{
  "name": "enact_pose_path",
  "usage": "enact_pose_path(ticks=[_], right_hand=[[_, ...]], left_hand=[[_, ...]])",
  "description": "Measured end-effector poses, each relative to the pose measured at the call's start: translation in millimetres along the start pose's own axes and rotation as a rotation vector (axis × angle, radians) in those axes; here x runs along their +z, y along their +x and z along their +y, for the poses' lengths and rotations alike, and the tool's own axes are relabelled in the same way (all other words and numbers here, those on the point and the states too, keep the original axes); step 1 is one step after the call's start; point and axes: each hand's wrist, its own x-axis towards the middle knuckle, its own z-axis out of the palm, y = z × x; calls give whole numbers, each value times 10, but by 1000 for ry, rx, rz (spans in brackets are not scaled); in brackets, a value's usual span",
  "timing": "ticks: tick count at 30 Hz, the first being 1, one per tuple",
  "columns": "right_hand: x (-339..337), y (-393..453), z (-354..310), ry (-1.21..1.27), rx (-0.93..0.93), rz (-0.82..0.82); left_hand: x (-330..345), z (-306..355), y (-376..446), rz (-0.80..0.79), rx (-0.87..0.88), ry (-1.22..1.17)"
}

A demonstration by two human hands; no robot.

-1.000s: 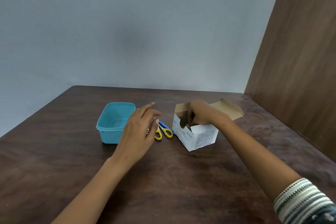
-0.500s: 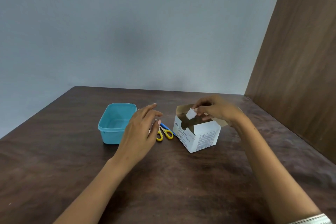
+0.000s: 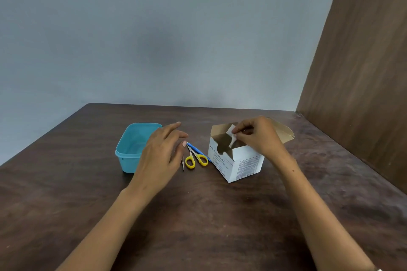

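An open white cardboard box (image 3: 244,164) of alcohol swabs stands on the dark wooden table (image 3: 198,215), its flaps folded back. My right hand (image 3: 258,136) hovers over the box opening and pinches small white swab packets (image 3: 231,135) between thumb and fingers. My left hand (image 3: 161,152) floats with relaxed fingers above the table, between a teal plastic tub (image 3: 132,146) and yellow-handled scissors (image 3: 196,158). It holds nothing.
A thin metal tool (image 3: 183,162) lies left of the scissors, and a blue-handled tool (image 3: 199,150) lies right of them, against the box. A brown wooden panel (image 3: 361,72) walls the table's right side; a grey wall stands behind.
My right hand came up out of the box holding white swab packets and now holds them above the opening. My left hand shifted slightly left, uncovering more of the scissors.
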Motion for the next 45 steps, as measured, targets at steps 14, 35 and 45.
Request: enact_pose_path(ticks=[14,35,45], right_hand=[[171,-115,-327,37,-105,150],[1047,-483,-519,-121,-300,72],[1058,-498,-452,-102,-287,59]], left_hand=[[-225,-134,43,-196,-77,290],[-9,-76,-93,-290,-68,307],[23,-40,-111,-327,-215,286]])
